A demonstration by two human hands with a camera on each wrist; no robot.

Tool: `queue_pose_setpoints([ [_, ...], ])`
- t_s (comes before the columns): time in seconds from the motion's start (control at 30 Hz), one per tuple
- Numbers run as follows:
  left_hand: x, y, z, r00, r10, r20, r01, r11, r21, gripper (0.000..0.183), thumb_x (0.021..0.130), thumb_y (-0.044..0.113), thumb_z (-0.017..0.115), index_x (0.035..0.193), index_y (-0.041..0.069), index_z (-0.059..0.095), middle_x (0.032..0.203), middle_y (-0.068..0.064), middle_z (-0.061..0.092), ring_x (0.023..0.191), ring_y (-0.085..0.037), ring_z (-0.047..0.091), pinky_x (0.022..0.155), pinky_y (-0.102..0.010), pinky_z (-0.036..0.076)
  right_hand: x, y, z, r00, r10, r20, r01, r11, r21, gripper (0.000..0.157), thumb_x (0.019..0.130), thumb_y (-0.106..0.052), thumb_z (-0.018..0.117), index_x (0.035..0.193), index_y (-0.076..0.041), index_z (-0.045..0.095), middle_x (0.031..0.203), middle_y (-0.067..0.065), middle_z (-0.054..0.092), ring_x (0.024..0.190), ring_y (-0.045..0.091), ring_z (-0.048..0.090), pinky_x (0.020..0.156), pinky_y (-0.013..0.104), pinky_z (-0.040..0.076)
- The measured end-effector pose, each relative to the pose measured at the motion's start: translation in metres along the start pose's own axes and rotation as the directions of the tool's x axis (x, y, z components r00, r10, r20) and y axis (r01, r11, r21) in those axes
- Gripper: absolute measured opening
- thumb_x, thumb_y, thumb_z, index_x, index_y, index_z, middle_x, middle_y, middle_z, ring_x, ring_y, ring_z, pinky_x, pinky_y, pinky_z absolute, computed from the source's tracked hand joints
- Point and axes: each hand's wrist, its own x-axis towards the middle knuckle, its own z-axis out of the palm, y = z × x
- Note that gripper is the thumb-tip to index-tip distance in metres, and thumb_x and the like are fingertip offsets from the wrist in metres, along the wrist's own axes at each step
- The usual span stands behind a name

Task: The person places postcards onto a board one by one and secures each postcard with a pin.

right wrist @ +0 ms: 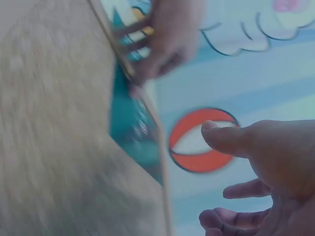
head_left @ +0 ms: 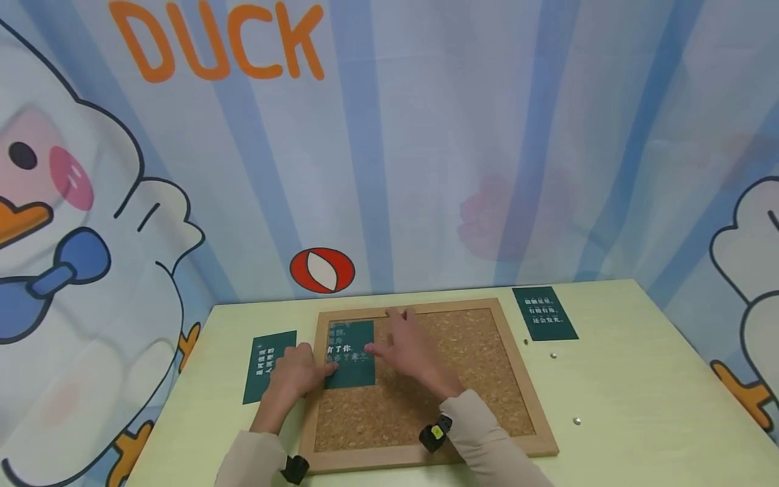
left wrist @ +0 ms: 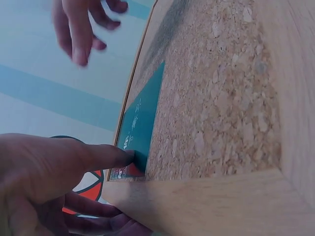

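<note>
A dark green card (head_left: 351, 377) with white Chinese writing lies at the upper left of a wood-framed corkboard (head_left: 468, 372). My left hand (head_left: 293, 370) holds the board's left side, its thumb straight and pressing on the card's edge (left wrist: 142, 132) while the other fingers lie along the outside of the frame. Over the card's right side and the cork, my right hand (head_left: 409, 343) is spread, holding nothing. In the right wrist view its thumb and fingers (right wrist: 236, 140) stand well apart, off the board.
Left of the board lies another green card (head_left: 254, 368), partly behind my left hand. A third card (head_left: 544, 314) is at the back right. Several small metallic pieces (head_left: 577, 421) dot the table (head_left: 645, 399) on the right. A printed curtain (head_left: 426, 169) hangs behind.
</note>
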Motion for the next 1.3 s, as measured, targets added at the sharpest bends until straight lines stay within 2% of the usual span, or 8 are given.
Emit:
queue_pose_setpoints([
  [0.1, -0.001, -0.002, 0.000, 1.000, -0.007, -0.003, 0.007, 1.000, -0.006, 0.050, 0.093, 0.036, 0.080, 0.105, -0.009, 0.062, 0.073, -0.013, 0.058, 0.054, -0.022, 0.061, 0.045, -0.030, 0.047, -0.005, 0.010, -0.023, 0.999, 0.025, -0.031, -0.026, 0.999, -0.026, 0.073, 0.097, -0.039, 0.075, 0.151, 0.000, 0.046, 0.136, 0.025, 0.047, 0.083, 0.022, 0.060, 0.072, 0.042, 0.055],
  [0.2, -0.002, -0.005, 0.000, 1.000, -0.012, -0.005, 0.012, 1.000, -0.008, 0.051, 0.092, 0.036, 0.080, 0.105, -0.009, 0.062, 0.074, -0.013, 0.057, 0.055, -0.022, 0.061, 0.046, -0.030, 0.048, -0.011, 0.024, -0.048, 0.996, 0.053, -0.071, -0.059, 0.996, -0.074, 0.069, 0.097, -0.038, 0.075, 0.148, 0.001, 0.049, 0.138, 0.026, 0.049, 0.097, 0.031, 0.064, 0.082, 0.049, 0.057],
  [0.33, -0.001, -0.007, 0.001, 1.000, -0.001, -0.012, 0.001, 1.000, 0.001, 0.050, 0.092, 0.037, 0.080, 0.104, -0.008, 0.061, 0.074, -0.013, 0.056, 0.055, -0.022, 0.061, 0.046, -0.031, 0.047, -0.022, 0.053, -0.080, 0.991, 0.079, -0.105, -0.091, 0.989, -0.116, 0.062, 0.099, -0.034, 0.072, 0.144, 0.005, 0.052, 0.136, 0.029, 0.052, 0.114, 0.042, 0.059, 0.092, 0.057, 0.053],
  [0.53, 0.001, -0.005, 0.004, 1.000, 0.000, -0.016, 0.000, 1.000, 0.004, 0.050, 0.092, 0.038, 0.080, 0.104, -0.006, 0.061, 0.074, -0.012, 0.056, 0.056, -0.022, 0.060, 0.046, -0.030, 0.045, -0.041, 0.098, -0.113, 0.984, 0.132, -0.118, -0.148, 0.980, -0.136, 0.049, 0.102, -0.024, 0.067, 0.133, 0.012, 0.055, 0.120, 0.031, 0.060, 0.105, 0.043, 0.062, 0.080, 0.055, 0.055],
  [0.67, 0.000, -0.005, 0.004, 1.000, 0.001, -0.015, -0.001, 1.000, -0.009, 0.050, 0.092, 0.037, 0.080, 0.106, -0.007, 0.061, 0.075, -0.013, 0.056, 0.057, -0.022, 0.060, 0.047, -0.030, 0.046, -0.048, 0.124, -0.119, 0.973, 0.185, -0.134, -0.208, 0.961, -0.181, 0.042, 0.102, -0.017, 0.065, 0.127, 0.016, 0.056, 0.109, 0.031, 0.063, 0.093, 0.042, 0.064, 0.072, 0.053, 0.056],
  [0.87, 0.001, -0.006, 0.003, 1.000, 0.000, -0.016, -0.001, 1.000, -0.016, 0.048, 0.092, 0.037, 0.080, 0.104, -0.006, 0.061, 0.076, -0.012, 0.056, 0.058, -0.022, 0.060, 0.047, -0.031, 0.046, -0.055, 0.154, -0.117, 0.955, 0.273, -0.117, -0.294, 0.923, -0.248, 0.034, 0.099, -0.009, 0.062, 0.120, 0.018, 0.057, 0.112, 0.035, 0.062, 0.088, 0.040, 0.064, 0.070, 0.052, 0.056],
  [1.1, 0.003, -0.004, 0.003, 1.000, 0.005, -0.023, -0.006, 1.000, -0.021, 0.049, 0.091, 0.037, 0.081, 0.105, -0.005, 0.061, 0.075, -0.012, 0.056, 0.058, -0.022, 0.060, 0.047, -0.031, 0.047, -0.057, 0.177, -0.116, 0.958, 0.268, -0.101, -0.286, 0.920, -0.267, 0.019, 0.097, -0.003, 0.061, 0.104, 0.014, 0.061, 0.098, 0.028, 0.065, 0.076, 0.031, 0.062, 0.061, 0.045, 0.053],
  [1.3, 0.001, -0.005, 0.000, 1.000, 0.010, -0.028, -0.010, 1.000, -0.024, 0.048, 0.092, 0.036, 0.081, 0.103, -0.005, 0.061, 0.074, -0.012, 0.056, 0.056, -0.022, 0.060, 0.046, -0.031, 0.047, -0.058, 0.182, -0.113, 0.959, 0.253, -0.131, -0.279, 0.925, -0.258, 0.013, 0.095, -0.004, 0.066, 0.098, 0.009, 0.065, 0.094, 0.025, 0.068, 0.075, 0.031, 0.063, 0.062, 0.047, 0.054],
])
